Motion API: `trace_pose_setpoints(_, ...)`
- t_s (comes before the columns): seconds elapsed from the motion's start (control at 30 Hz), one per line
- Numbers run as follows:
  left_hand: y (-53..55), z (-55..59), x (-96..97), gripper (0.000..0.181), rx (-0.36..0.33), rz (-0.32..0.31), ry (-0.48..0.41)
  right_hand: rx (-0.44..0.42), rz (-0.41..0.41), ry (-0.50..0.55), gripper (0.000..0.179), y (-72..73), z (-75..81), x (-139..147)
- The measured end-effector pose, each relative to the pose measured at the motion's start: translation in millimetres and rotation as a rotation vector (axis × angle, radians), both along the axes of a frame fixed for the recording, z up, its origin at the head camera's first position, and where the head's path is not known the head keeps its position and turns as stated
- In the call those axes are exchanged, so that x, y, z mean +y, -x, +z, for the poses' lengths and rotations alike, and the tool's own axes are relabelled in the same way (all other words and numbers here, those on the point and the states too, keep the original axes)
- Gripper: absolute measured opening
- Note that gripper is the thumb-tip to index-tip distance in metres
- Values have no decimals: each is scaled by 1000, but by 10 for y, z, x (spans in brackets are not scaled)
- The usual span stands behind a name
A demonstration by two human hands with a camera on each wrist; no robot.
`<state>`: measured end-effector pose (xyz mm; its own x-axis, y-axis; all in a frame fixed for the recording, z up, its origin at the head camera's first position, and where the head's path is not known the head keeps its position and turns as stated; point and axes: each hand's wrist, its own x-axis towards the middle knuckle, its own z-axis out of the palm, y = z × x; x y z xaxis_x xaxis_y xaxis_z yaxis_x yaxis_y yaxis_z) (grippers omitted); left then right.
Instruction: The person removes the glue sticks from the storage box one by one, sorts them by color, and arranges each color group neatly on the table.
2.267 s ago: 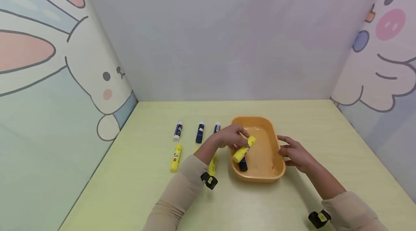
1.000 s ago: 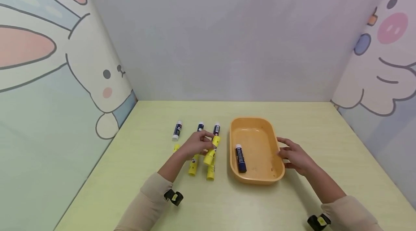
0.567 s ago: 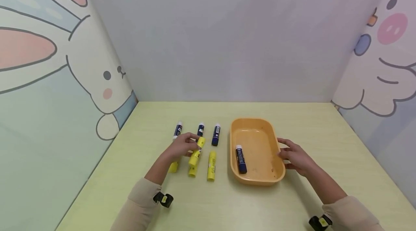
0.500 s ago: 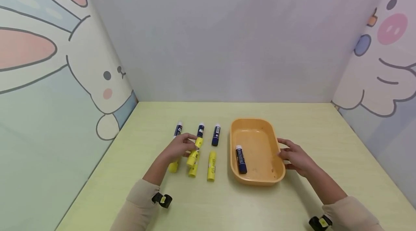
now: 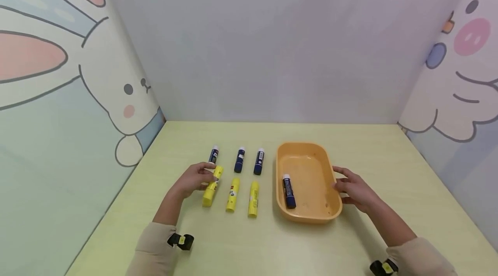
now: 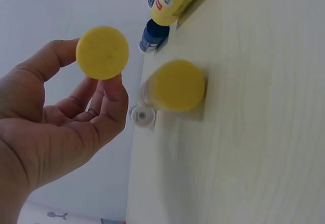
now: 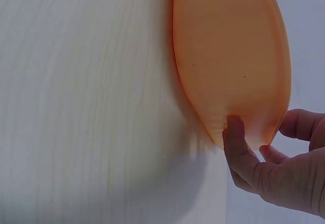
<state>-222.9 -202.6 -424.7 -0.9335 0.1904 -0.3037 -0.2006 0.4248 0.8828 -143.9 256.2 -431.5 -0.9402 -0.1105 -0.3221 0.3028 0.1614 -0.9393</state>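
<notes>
In the head view my left hand (image 5: 194,179) pinches a yellow glue stick (image 5: 218,173) between thumb and fingers. It is just above another yellow glue stick (image 5: 208,201), which it partly covers; the left wrist view has the held stick's round end (image 6: 102,53) apart from the one lying below (image 6: 179,85). On the right, my right hand (image 5: 355,189) touches the outer side of an orange plastic tray (image 5: 307,219), its fingers spread along the wall and rim. Inside the tray, towards its left side, lies a dark blue glue stick (image 5: 289,191) with a white end.
Two more yellow glue sticks lie side by side, one in the middle (image 5: 232,195) and one nearer the tray (image 5: 253,199). Behind them is a row of dark blue glue sticks (image 5: 239,159) (image 5: 259,161) (image 5: 213,155). Walls with cartoon animals enclose the table (image 5: 272,250).
My left hand has brought the yellow glue stick from over the tray leftwards, past the two other yellow sticks, to the leftmost one. The right hand has stayed at the tray.
</notes>
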Motion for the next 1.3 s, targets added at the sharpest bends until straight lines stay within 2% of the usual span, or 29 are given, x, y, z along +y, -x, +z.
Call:
trace_pose_setpoints(0.57, 40, -138, -507, 49, -61, 94, -27, -15, -3, -20, 66, 10, 17, -3)
trace_pose_setpoints(1.0, 50, -266, -771, 52, -44, 162, 38, -2, 2, -15, 64, 10, -5, -1)
trace_pose_setpoints(1.3, 70, -268, -844, 54, -39, 181, -9, 0, 8, -18, 64, 8, 1, 1)
